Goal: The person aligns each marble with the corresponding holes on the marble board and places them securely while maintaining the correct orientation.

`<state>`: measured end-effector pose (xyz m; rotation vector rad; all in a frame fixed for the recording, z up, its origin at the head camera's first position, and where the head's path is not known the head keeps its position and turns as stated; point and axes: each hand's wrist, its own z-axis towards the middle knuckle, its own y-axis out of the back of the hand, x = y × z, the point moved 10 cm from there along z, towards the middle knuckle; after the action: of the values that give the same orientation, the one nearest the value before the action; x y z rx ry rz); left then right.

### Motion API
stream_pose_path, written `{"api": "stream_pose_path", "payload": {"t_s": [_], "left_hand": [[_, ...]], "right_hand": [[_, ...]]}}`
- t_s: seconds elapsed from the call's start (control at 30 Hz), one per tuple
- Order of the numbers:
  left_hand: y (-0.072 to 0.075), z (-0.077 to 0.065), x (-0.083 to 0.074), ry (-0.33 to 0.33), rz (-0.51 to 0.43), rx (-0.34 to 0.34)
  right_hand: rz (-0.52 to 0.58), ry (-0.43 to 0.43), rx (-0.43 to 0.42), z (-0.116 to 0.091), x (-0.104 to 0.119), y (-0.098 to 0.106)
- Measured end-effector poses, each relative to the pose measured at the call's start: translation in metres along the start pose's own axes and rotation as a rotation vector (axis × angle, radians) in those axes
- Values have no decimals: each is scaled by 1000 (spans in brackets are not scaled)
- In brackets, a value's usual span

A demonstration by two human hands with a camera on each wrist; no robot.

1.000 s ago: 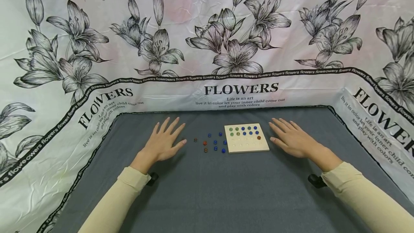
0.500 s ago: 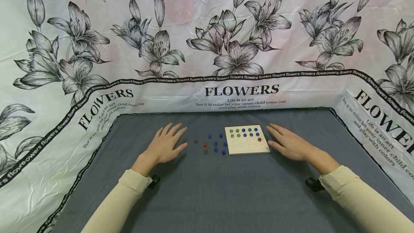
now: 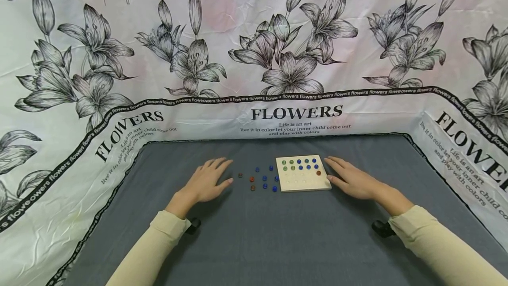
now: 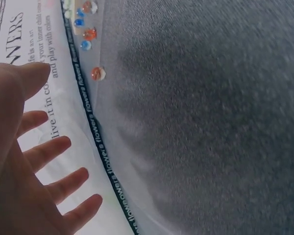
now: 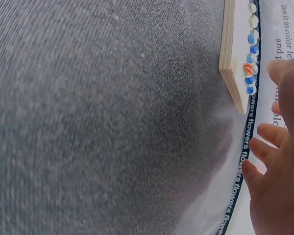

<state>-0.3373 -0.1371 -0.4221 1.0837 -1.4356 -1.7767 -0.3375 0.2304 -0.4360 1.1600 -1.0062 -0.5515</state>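
Observation:
A pale wooden board [image 3: 309,185] with rows of small hollows lies on the grey cloth. Green marbles [image 3: 284,168] and blue marbles [image 3: 314,160] fill its two back rows, and an orange-brown marble [image 3: 319,173] sits at the right end of the third row. Left of the board, several loose blue marbles [image 3: 265,186] and a few orange-brown ones [image 3: 252,179] are scattered. My left hand [image 3: 204,184], fingers spread, hovers left of the loose marbles and holds nothing. My right hand [image 3: 353,181] is just right of the board, fingers extended, thumb tip overlapping its edge in the head view.
Dark grey cloth [image 3: 254,237] covers the table. White flower-printed fabric [image 3: 222,127] rises behind and along both sides, with a black lettered band. Black wrist devices show under the left cuff [image 3: 193,226] and the right cuff [image 3: 382,228].
Both hands have moved inward, the left towards the loose marbles and the right up to the board's edge. The marbles and board stay put, while the head view has shifted slightly.

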Motion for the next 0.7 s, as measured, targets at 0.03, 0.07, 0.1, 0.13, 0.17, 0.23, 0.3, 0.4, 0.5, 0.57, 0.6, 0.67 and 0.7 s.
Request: {"api": "stream_pose_path", "payload": {"t_s": [0.03,0.07,0.1,0.13,0.17,0.23,0.3,0.4,0.5,0.57,0.6,0.67,0.7], "left_hand": [[-1,0,0,3,-13,5],[-1,1,-1,7,-26,10],[-2,1,-1,12,-46,15],[-2,1,-1,16,-63,21],[-3,2,-2,16,-80,25],[-4,2,-2,23,-122,42],[-5,3,-1,27,-169,54],[-7,4,-1,28,-246,69],[-8,6,-2,11,-315,65],[-10,8,-2,9,-350,66],[-11,9,-2,7,-364,66],[-12,11,-1,11,-388,65],[-13,12,-1,13,-395,64]], "right_hand": [[9,3,-1,0,1,0],[18,4,-3,0,1,-1],[28,6,-2,0,2,-1],[36,8,-1,1,2,-2],[39,8,2,1,2,-3],[57,6,14,1,2,-6],[72,4,28,2,1,-9],[99,-5,43,3,0,-13],[104,-8,51,3,-2,-15],[103,-9,57,3,-2,-16],[102,-10,61,2,-2,-16],[102,-9,68,2,-3,-17],[105,-7,70,2,-3,-18]]}}
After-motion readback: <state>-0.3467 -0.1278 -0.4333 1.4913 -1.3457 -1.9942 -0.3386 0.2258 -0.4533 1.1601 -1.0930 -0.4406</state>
